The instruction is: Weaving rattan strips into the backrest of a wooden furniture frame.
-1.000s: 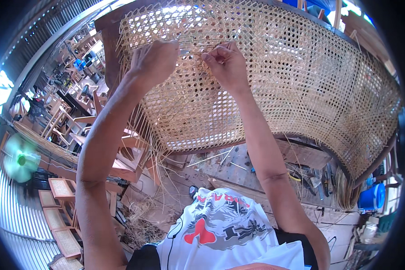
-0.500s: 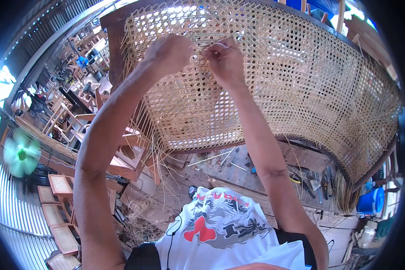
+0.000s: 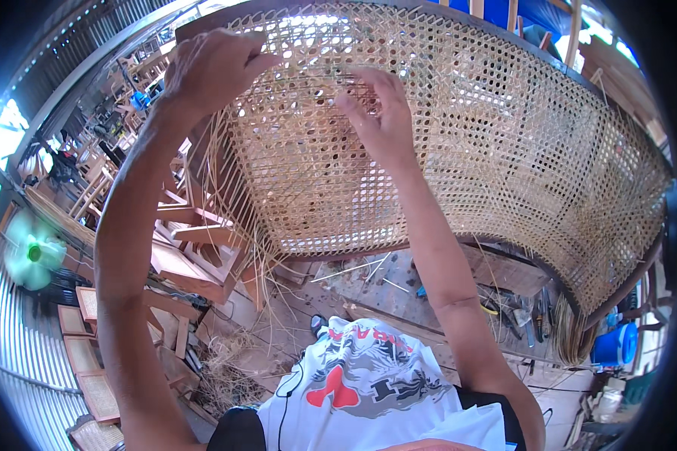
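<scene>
A curved panel of woven cane [image 3: 496, 143] in a dark wooden frame [image 3: 201, 28] stands before me, its open mesh pale yellow. My left hand [image 3: 214, 71] is closed at the panel's upper left edge, thumb and fingers pinched; whatever they hold is too fine to make out. In front of the mesh, right of it, my right hand [image 3: 384, 116] has its thumb and fingers apart, slightly blurred, close to the weave. Loose cane strands [image 3: 237, 188] hang along the panel's left side.
Below the panel lie hand tools [image 3: 530, 316] and a bundle of cane [image 3: 573, 338], with a blue bucket [image 3: 615, 344] at right. Wooden chair parts [image 3: 195, 263] crowd the left, near a green fan [image 3: 34, 253]. Cane scraps [image 3: 233, 368] cover some floor.
My left hand has swung left and slightly up, away from my right hand to the panel's edge. My right hand's fingers have gone from a pinch to spread apart.
</scene>
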Demonstrator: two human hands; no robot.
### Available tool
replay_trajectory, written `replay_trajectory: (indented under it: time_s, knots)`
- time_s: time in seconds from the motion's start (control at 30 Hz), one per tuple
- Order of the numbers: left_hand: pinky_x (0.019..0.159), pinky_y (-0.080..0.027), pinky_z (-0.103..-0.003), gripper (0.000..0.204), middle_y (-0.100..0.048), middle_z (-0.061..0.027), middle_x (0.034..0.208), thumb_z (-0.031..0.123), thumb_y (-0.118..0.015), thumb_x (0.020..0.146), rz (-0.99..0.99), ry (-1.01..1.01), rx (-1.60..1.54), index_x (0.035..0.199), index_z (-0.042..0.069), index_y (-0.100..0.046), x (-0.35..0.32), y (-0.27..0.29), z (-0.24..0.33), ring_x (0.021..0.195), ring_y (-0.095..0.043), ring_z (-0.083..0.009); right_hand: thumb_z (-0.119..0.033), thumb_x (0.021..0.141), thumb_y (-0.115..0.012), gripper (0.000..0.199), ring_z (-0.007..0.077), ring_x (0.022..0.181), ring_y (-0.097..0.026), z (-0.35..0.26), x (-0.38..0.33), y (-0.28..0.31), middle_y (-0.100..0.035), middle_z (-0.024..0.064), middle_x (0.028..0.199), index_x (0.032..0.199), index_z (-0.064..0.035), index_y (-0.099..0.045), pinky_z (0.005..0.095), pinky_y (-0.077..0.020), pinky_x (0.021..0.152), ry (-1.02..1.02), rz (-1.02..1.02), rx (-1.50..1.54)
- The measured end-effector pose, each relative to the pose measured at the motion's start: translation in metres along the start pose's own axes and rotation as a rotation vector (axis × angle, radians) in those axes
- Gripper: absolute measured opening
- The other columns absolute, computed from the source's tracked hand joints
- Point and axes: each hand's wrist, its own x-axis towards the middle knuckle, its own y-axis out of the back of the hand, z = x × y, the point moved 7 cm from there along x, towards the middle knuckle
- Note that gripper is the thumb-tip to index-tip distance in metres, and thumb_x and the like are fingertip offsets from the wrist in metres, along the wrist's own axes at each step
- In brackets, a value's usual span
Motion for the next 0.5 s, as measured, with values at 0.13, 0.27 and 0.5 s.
replay_trajectory:
  time_s: [0.13, 0.27, 0.5]
  knots:
    - [0.083, -0.063, -0.062, 0.051, -0.083, -0.0158, 0.088, 0.062, -0.077, 0.114, -0.089, -0.026, -0.095, 0.099, 0.014, -0.083, 0.009, 0.020, 0.051, 0.090, -0.085, -0.0416, -0.042, 0.120, -0.082, 0.049, 0.0259, 0.130, -0.077, 0.003, 0.030, -0.033, -0.074, 0.0174, 0.156, 0.157, -0.0104, -0.075, 0.0392, -0.0656, 0.107, -0.247, -0.183, 0.930]
    - [0.086, -0.064, -0.062, 0.046, -0.085, -0.0173, 0.095, 0.055, -0.074, 0.117, -0.029, 0.013, -0.287, 0.103, 0.012, -0.082, 0.000, -0.018, 0.041, 0.094, -0.086, -0.0416, -0.029, 0.119, -0.084, 0.031, 0.0251, 0.121, -0.079, 0.015, 0.026, -0.040, -0.075, 0.0166, 0.148, 0.137, -0.0033, -0.085, 0.0427, -0.0665, 0.101, -0.250, -0.098, 0.683]
    - [0.095, -0.070, -0.060, 0.020, -0.089, -0.0212, 0.117, 0.017, -0.068, 0.116, -0.206, 0.144, -0.069, 0.115, 0.008, -0.085, -0.015, -0.067, 0.046, 0.108, -0.089, -0.0440, -0.017, 0.110, -0.091, 0.017, 0.0254, 0.110, -0.078, 0.008, 0.009, -0.032, -0.070, 0.0124, 0.132, 0.112, -0.0004, -0.091, 0.0402, -0.0656, 0.089, 0.052, 0.130, -0.062]
